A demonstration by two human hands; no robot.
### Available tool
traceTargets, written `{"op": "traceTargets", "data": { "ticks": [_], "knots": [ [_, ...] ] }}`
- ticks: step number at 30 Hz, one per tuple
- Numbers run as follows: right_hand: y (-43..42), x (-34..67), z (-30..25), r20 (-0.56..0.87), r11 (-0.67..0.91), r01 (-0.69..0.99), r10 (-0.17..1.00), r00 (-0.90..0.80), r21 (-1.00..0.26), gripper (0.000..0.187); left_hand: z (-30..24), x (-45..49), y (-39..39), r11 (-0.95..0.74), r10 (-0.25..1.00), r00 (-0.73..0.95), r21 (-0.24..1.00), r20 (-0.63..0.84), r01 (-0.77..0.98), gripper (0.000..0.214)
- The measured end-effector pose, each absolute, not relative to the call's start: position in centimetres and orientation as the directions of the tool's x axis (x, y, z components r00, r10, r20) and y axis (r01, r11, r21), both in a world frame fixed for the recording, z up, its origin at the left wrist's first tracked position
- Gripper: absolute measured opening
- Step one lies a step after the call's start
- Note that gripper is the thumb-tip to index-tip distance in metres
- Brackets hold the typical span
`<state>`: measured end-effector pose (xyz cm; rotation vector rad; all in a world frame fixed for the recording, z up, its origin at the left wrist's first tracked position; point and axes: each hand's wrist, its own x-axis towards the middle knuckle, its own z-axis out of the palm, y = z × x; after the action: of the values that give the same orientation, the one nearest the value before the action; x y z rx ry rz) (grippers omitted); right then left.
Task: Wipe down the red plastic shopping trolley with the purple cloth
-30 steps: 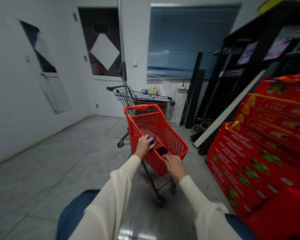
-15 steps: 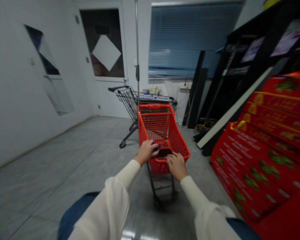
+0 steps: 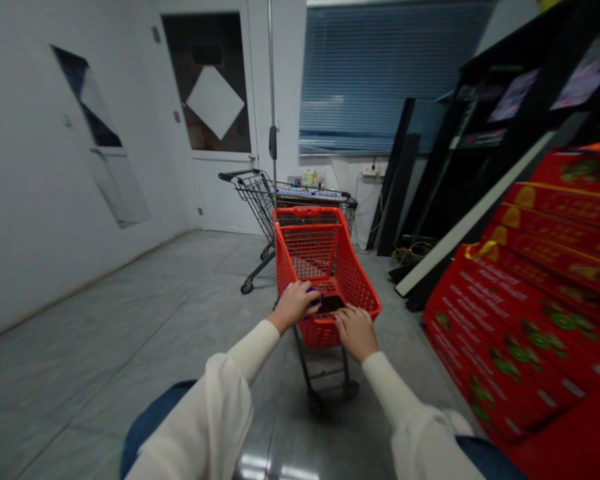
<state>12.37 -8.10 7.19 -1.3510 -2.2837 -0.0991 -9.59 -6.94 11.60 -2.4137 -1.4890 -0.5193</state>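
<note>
A small red shopping cart (image 3: 363,283) stands in front of me, its low near end towards me. My left hand (image 3: 295,305) is closed over that end on the left, around a small purple object (image 3: 312,291) mostly hidden by my fingers. On the right of the same end, my right hand (image 3: 356,329) has its fingers bent over the cart's rim. Between the two hands a flat dark object (image 3: 332,303) lies inside the basket; what it is I cannot tell.
Behind the red cart stands a dark wire shopping cart (image 3: 250,193) with goods on it. Stacked red boxes (image 3: 520,333) rise on the right, beside leaning black and white boards (image 3: 475,217). A thin pole (image 3: 273,87) stands upright before the white door (image 3: 220,193).
The view has shifted slightly. My left hand has turned a little over the purple object, while my right hand keeps its place on the rim.
</note>
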Motion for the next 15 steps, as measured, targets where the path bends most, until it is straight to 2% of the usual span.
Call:
{"op": "traceTargets", "data": {
  "ticks": [3, 10, 13, 15],
  "knots": [
    [-8.1, 12.7, 7.5, 0.416, 0.505, 0.850, 0.812, -0.410, -0.148, 0.035, 10.7, -9.2, -8.0, -0.499, 0.766, 0.468, -0.052, 0.441, 0.865, 0.029],
    [-10.1, 10.7, 7.2, 0.427, 0.431, 0.896, 0.835, -0.348, -0.111, 0.032, 12.3, -12.0, -4.6, -0.323, 0.836, 0.229, 0.110, 0.499, 0.940, 0.025],
    [-11.1, 8.4, 7.4, 0.423, 0.375, 0.918, 0.858, -0.292, -0.128, 0.031, 11.9, -12.8, -5.3, -0.300, 0.842, 0.190, 0.146, 0.505, 0.943, 0.023],
    [-11.3, 7.6, 8.0, 0.387, 0.385, 0.914, 0.867, -0.313, -0.124, 0.034, 11.4, -13.2, -6.7, -0.325, 0.834, 0.222, 0.125, 0.505, 0.937, 0.023]
  ]
}}
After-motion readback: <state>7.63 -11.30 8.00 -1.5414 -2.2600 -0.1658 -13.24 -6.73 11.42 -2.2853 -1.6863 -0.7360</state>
